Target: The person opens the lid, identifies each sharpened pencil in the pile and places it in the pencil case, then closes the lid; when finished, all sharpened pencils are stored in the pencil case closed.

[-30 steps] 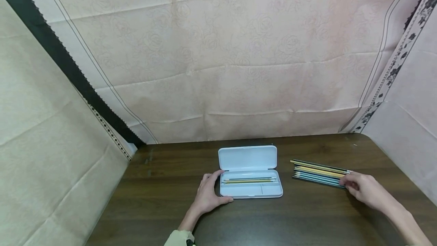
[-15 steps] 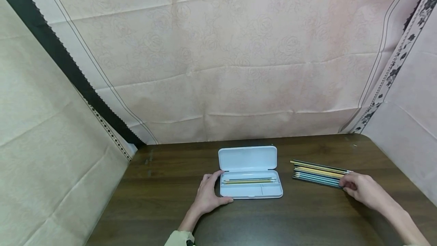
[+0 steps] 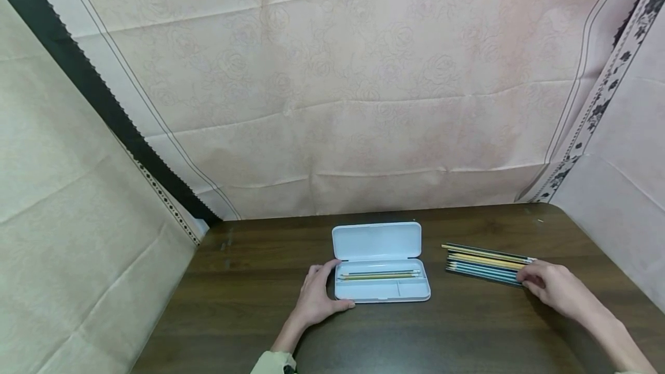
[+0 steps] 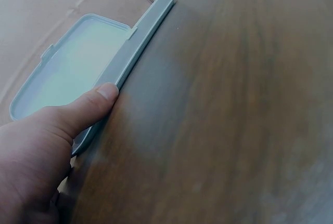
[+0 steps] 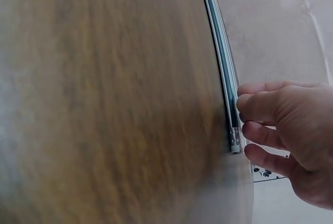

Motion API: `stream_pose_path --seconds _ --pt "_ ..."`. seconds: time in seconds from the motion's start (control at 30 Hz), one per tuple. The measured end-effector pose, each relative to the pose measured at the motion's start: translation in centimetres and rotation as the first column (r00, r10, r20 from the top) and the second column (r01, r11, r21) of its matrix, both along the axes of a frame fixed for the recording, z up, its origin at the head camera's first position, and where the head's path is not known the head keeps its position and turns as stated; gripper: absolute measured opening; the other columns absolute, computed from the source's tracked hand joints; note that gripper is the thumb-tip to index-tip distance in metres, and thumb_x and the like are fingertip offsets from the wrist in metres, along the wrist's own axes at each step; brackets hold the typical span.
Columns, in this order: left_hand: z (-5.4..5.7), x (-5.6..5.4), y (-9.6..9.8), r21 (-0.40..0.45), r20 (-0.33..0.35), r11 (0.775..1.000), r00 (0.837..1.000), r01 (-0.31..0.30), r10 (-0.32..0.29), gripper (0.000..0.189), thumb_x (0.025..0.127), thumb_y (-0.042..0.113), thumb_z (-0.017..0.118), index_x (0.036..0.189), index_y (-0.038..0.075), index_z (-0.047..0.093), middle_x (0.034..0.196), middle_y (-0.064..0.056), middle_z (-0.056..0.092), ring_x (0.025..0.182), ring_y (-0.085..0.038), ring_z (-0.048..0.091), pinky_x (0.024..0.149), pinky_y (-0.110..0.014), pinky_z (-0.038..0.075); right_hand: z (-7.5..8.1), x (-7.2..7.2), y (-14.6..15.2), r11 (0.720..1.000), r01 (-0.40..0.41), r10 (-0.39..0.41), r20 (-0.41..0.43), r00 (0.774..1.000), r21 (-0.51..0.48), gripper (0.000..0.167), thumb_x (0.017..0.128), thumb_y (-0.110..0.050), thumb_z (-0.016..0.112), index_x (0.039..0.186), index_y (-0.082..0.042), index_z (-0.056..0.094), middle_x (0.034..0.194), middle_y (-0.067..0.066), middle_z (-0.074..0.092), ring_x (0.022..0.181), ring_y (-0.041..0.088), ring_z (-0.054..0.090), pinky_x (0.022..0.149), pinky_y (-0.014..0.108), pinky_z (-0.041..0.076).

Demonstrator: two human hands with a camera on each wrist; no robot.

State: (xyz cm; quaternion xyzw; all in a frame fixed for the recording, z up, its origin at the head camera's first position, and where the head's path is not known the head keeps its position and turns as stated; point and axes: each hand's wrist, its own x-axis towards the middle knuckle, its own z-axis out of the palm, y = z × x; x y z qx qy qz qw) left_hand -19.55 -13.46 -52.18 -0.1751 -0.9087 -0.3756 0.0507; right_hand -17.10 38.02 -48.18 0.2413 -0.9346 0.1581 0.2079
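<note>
A pale blue pencil case (image 3: 381, 290) lies with its lid raised on the table. A few pencils (image 3: 380, 275) rest in its rear compartment. My left hand (image 3: 318, 299) grips the case's left end, thumb at the front edge and fingers near the back corner; the left wrist view shows the thumb (image 4: 106, 91) pressed on the front wall. To the right, several yellow, light blue and dark pencils (image 3: 483, 263) lie side by side in a flat row. My right hand (image 3: 556, 287) pinches a pencil (image 5: 221, 57) near the eraser ends, its fingertips partly hiding them.
The brown wooden table (image 3: 415, 339) ends at a pale patterned cloth (image 3: 363, 131) hung behind it. More cloth hangs at the left and right sides. The raised lid (image 3: 377, 240) stands at the case's rear.
Both hands stay almost still. The right fingertips shift very slightly at the pencil ends; the case and the row of pencils keep their places.
</note>
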Motion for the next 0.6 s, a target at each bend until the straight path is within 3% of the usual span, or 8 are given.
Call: stream_pose_path --seconds 0.17,0.6 --pt "-0.09 0.02 0.0 0.003 -0.001 1.0 1.0 0.0 0.0 0.095 0.07 0.052 0.089 0.147 0.015 0.047 0.13 -0.006 0.054 0.116 -0.024 0.044 0.089 -0.051 0.038 0.16 -0.12 0.08 0.999 0.029 -0.029 0.013 0.999 0.026 0.036 0.066 0.009 0.083 0.077 -0.021 0.067 0.075 -0.02 0.052 0.066 -0.005 0.045 0.054 0.029 0.044" --pt "-0.13 0.06 -0.1 0.007 -0.016 1.0 1.0 0.009 -0.008 0.096 0.069 0.052 0.089 0.147 0.015 0.048 0.129 -0.007 0.054 0.115 -0.024 0.044 0.088 -0.051 0.039 -0.25 -0.18 0.23 1.0 -0.009 0.008 0.037 0.999 0.018 0.04 0.064 0.012 0.084 0.08 -0.02 0.067 0.073 -0.021 0.046 0.064 -0.004 0.041 0.052 0.027 0.04"
